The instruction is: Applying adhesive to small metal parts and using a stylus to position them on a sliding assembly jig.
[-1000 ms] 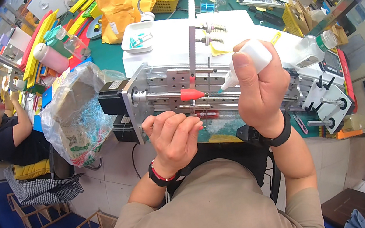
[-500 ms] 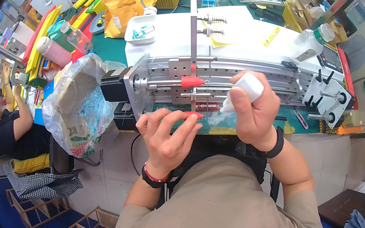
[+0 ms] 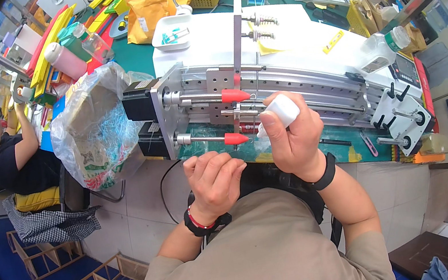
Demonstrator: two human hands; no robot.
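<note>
My right hand (image 3: 298, 143) is wrapped round a small white squeeze bottle (image 3: 283, 109). The bottle is tilted, its nozzle end pointing down and left beside the tip of a red cone (image 3: 235, 138). This cone sits on the near rod of a metal winding machine (image 3: 286, 93); a second red cone (image 3: 233, 95) is on the rod behind it. Just below the near cone is my left hand (image 3: 213, 183), fingers curled and thumb pressed to the forefinger. Whatever they may pinch is too small to make out. A thin hook shows at the far cone's tip.
Left of the machine stands a bag-lined bin (image 3: 96, 130) with clear and blue strands. A white dish (image 3: 170, 33) with small teal-and-clear parts lies behind. On the right are a utility knife (image 3: 369, 143) and a clear bottle (image 3: 381, 51). Another person (image 3: 16, 148) sits far left.
My left hand has come off the near red cone and drawn back below it, leaving the cone in view. My right hand has shifted left with the white bottle, closer to that cone's tip.
</note>
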